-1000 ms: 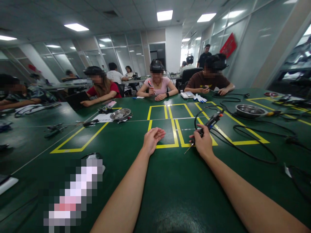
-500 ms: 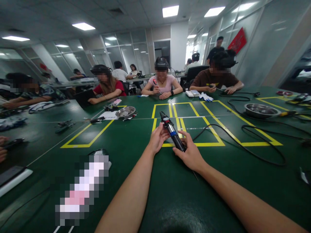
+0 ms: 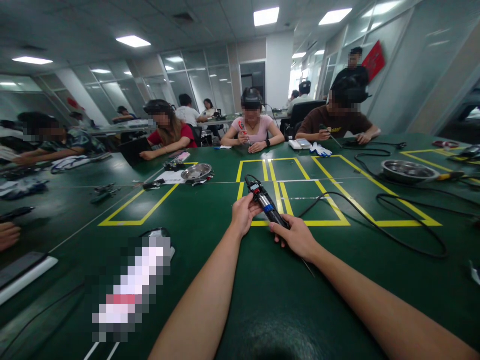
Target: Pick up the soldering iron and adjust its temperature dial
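Observation:
A black electric screwdriver (image 3: 264,201) with a blue band and a red mark near its top is held tilted over the green table (image 3: 262,300). My right hand (image 3: 296,237) is wrapped round its lower end, and the thin bit pokes out below the hand. My left hand (image 3: 243,212) is closed on the upper part of the tool. A black cable (image 3: 375,225) runs from the tool's top across the table to the right.
Yellow tape boxes (image 3: 277,192) mark the table ahead. Metal bowls stand at left centre (image 3: 195,172) and far right (image 3: 407,170). A blurred-out object (image 3: 131,287) lies at lower left. Several people sit at work across the table, and another person's hand (image 3: 7,235) shows at the left edge.
One second ago my right hand held the screwdriver at the right and my left hand was open. Both hands have since brought it to the middle and closed on it.

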`<state>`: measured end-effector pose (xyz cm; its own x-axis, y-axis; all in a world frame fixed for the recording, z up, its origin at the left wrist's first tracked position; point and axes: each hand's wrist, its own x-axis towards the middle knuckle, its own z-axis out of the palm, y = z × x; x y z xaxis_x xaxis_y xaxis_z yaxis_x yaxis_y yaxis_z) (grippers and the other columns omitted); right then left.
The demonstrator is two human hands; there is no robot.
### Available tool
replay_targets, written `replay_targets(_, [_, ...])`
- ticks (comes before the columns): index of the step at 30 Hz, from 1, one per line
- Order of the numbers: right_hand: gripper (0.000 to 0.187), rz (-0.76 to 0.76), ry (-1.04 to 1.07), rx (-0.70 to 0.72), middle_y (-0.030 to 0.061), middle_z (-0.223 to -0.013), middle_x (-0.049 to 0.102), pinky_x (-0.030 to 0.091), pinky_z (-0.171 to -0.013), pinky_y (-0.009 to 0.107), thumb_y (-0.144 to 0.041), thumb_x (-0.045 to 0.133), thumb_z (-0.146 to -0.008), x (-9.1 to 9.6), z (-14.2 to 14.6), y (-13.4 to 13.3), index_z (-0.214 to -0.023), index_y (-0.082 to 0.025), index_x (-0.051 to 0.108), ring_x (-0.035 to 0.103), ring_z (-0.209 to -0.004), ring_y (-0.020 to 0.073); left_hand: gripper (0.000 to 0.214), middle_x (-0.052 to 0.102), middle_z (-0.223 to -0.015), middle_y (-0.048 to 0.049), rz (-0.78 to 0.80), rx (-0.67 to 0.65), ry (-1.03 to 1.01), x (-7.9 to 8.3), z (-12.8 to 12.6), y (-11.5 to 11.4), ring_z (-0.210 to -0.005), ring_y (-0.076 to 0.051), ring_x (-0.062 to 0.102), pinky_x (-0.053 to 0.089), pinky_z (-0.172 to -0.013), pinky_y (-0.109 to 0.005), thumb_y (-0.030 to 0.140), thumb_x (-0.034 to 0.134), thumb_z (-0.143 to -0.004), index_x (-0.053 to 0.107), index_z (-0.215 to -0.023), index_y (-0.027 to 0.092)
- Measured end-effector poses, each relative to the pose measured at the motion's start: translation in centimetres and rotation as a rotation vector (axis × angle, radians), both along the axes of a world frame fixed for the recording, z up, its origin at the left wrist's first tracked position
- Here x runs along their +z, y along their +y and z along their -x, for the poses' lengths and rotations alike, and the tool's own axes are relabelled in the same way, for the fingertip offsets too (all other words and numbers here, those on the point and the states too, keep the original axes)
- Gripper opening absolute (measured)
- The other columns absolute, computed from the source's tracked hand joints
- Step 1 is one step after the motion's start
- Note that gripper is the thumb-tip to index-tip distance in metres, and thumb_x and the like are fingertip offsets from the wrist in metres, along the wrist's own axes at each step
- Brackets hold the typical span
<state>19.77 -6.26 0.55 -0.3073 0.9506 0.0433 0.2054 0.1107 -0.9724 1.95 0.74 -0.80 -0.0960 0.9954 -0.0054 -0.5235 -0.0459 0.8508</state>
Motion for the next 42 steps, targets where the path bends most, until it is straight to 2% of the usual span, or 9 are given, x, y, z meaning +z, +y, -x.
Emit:
replay_targets(4, [0.034, 0.02, 0.046, -0.002, 0.0, -0.063, 0.064, 0.045, -0.044, 0.022, -0.048, 0.065, -0.083, -0.2, 0.08, 0.07, -0.092, -0.016, 0.062, 0.056, -0.048, 0.0107, 0.022, 0.072, -0.083, -0.0123, -0.008, 0.047, -0.034, -0.08, 0.26, 0.18, -0.073, -0.021, 0.071, 0.057, -0.075, -0.039, 0.028, 0.069, -0.08, 0.061, -0.091, 0.011])
replay_targets(11, [0.037, 0.058, 0.179, 0.024, 0.0007, -0.063, 0.063, 0.043, -0.046, 0.022, -0.051, 0.064, -0.083, -0.34, -0.23, 0.26, -0.086, -0.015, 0.061, 0.054, -0.049, 0.0098, 0.024, 0.072, -0.085, -0.0126, -0.032, 0.002, -0.081, 0.08, 0.2, 0.01, -0.075, -0.022, 0.071, 0.057, -0.077, -0.039, 0.029, 0.072, -0.078, 0.062, -0.091, 0.011])
replay_targets(18, [0.036, 0.033, 0.153, 0.024, 0.0016, -0.066, 0.064, 0.044, -0.048, 0.023, -0.051, 0.064, -0.084, -0.47, -0.3, 0.3, -0.09, -0.015, 0.062, 0.056, -0.051, 0.0108, 0.026, 0.072, -0.086, -0.0131, -0.015, -0.015, -0.115, -0.04, 0.23, 0.2, -0.076, -0.022, 0.072, 0.058, -0.075, -0.037, 0.033, 0.069, -0.081, 0.062, -0.095, 0.012])
replay_targets(22, [0.036, 0.027, 0.145, 0.025, 0.0017, -0.065, 0.064, 0.044, -0.048, 0.024, -0.051, 0.064, -0.085, -0.63, -0.34, 0.44, -0.089, -0.015, 0.062, 0.055, -0.051, 0.0109, 0.025, 0.072, -0.087, -0.0153, 0.008, -0.038, -0.151, -0.03, 0.32, 0.29, -0.078, -0.023, 0.072, 0.058, -0.079, -0.039, 0.032, 0.067, -0.083, 0.062, -0.096, 0.01])
replay_targets(34, [0.037, 0.06, 0.207, 0.019, 0.0019, -0.065, 0.063, 0.044, -0.048, 0.024, -0.052, 0.065, -0.083, -0.59, -0.34, 0.4, -0.086, -0.015, 0.061, 0.055, -0.051, 0.0111, 0.028, 0.072, -0.098, -0.0185, -0.05, -0.084, -0.127, -0.1, 0.21, 0.2, -0.086, -0.025, 0.072, 0.056, -0.085, -0.043, 0.032, 0.067, -0.085, 0.063, -0.101, 0.009])
replay_targets(42, [0.035, 0.072, 0.218, 0.039, 0.0018, -0.065, 0.064, 0.043, -0.048, 0.024, -0.05, 0.065, -0.084, -0.74, -0.32, 0.55, -0.087, -0.015, 0.06, 0.056, -0.051, 0.011, 0.026, 0.073, -0.094, -0.0171, -0.018, -0.072, -0.133, -0.09, 0.21, 0.28, -0.083, -0.024, 0.072, 0.056, -0.085, -0.043, 0.031, 0.064, -0.088, 0.064, -0.101, 0.009])
